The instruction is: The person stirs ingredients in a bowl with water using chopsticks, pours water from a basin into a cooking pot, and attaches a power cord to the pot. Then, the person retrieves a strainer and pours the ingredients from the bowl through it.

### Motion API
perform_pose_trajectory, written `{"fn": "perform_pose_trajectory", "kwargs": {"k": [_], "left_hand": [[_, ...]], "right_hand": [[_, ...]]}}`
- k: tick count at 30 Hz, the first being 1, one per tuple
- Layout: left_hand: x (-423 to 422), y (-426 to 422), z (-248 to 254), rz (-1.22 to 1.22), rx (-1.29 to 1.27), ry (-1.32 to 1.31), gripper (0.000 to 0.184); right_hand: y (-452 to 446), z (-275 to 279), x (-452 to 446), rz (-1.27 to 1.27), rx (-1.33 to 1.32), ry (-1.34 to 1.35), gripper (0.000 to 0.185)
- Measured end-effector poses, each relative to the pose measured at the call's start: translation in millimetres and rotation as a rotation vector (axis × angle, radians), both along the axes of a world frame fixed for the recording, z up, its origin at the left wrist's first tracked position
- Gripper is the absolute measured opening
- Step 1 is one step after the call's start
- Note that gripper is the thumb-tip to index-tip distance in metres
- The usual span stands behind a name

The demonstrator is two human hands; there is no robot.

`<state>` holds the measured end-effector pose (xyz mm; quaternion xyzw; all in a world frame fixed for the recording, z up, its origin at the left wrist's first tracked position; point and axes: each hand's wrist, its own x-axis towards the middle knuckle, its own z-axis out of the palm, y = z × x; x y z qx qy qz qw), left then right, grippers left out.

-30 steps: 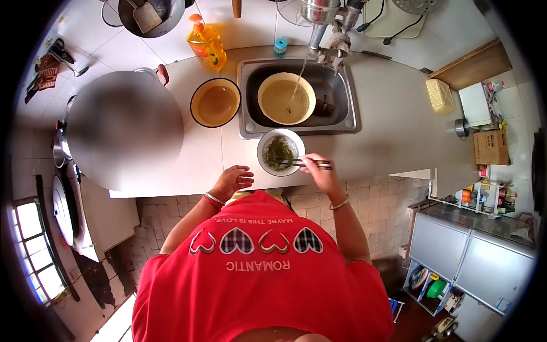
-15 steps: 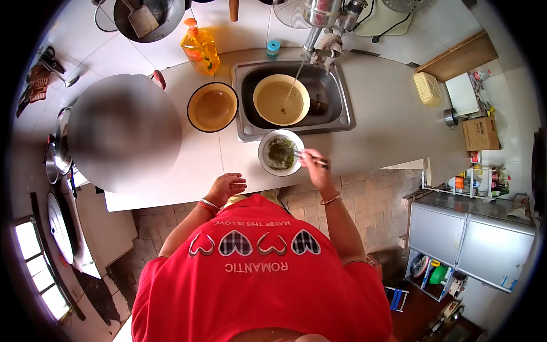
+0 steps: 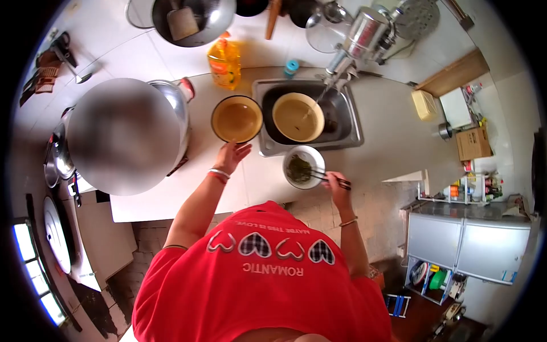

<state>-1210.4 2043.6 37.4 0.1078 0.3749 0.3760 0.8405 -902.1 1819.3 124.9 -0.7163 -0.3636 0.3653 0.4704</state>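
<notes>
My right hand (image 3: pixel 339 192) is closed round a pair of dark chopsticks (image 3: pixel 320 174), their tips in a white bowl (image 3: pixel 290 181) at the counter's front. Dark green shredded stuff (image 3: pixel 298 169) lies in that bowl; I cannot make out its kind. At the near rim of a tan, dark-edged basin (image 3: pixel 237 119) is my left hand (image 3: pixel 232 157), fingers apart and holding nothing; whether it touches the rim I cannot tell. In the sink (image 3: pixel 356 134) a cream basin (image 3: pixel 298 117) holds cloudy liquid, with water running in from the tap (image 3: pixel 341 69).
A yellow-orange bottle (image 3: pixel 224 64) and a small blue-capped jar (image 3: pixel 291 69) stand behind the basins. On the left is a large metal pot (image 3: pixel 181 108), partly behind a grey blur. A wok (image 3: pixel 213 23) hangs on the wall. A cardboard box (image 3: pixel 474 143) is at the right.
My left hand has moved forward from the counter's front edge to the tan basin. My right hand still holds the chopsticks in the white bowl. The whole view has shifted slightly.
</notes>
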Motion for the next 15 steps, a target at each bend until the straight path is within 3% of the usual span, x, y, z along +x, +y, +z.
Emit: {"fn": "perform_pose_trajectory", "kwargs": {"k": [2,5,11,14,15], "left_hand": [[2.2,12.9,4.1,0.021,0.027,0.043,0.027],[-1.2,32.2,4.3,0.028,0.06,0.073,0.027],[-5.4,52.3,-8.2,0.054,0.13,0.055,0.03],[-7.9,41.3,-16.1,0.137,0.038,0.075,0.069],[-7.0,29.0,-4.1,0.112,0.027,0.127,0.065]], "right_hand": [[8.3,-6.7,-10.5,-0.157,0.049,-0.021,0.024],[10.9,-3.7,-37.9,-0.08,0.026,0.17,0.024],[-6.1,-10.7,-29.6,-0.221,0.036,0.028,0.023],[0.9,-2.5,-48.0,-0.225,0.083,0.132,0.022],[-0.2,9.3,-48.9,-0.144,0.009,0.151,0.023]]}}
